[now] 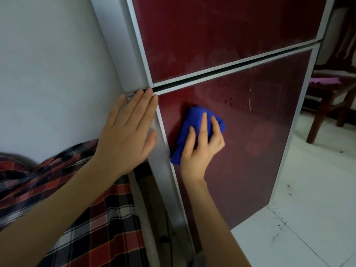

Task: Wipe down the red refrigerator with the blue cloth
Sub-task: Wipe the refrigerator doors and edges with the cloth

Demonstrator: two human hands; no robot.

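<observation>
There is one red refrigerator [240, 132] with two doors, an upper door [221, 31] and a lower door [250, 160], each framed in silver trim [163, 132]. There is one blue cloth [193, 117], and two bare hands are in view. Beyond the right hand stands one dark wooden chair [327, 105] with one purple cloth [325, 80] lying on its seat.

The red door panels are glossy, with pale smears and a few small marks above and to the right of the right hand. A plain white wall [48, 74] runs behind the left hand. The floor [308, 209] is of white tiles with scattered dark specks near the refrigerator's foot. Below the left forearm lies red, black and white plaid fabric [86, 218].

The left hand [129, 132] lies flat on the refrigerator's silver side edge, its fingers straight and held together, with the fingertips at the gap between the two doors. The right hand [200, 149] holds the bunched blue cloth against the upper left part of the lower door. Its fingers are spread and lightly curled over the wad. The cloth sits under its palm and fingers, showing above the fingertips, and a tail hangs out just left of the thumb, near the silver trim. The two hands are near each other, with the trim between them.
</observation>
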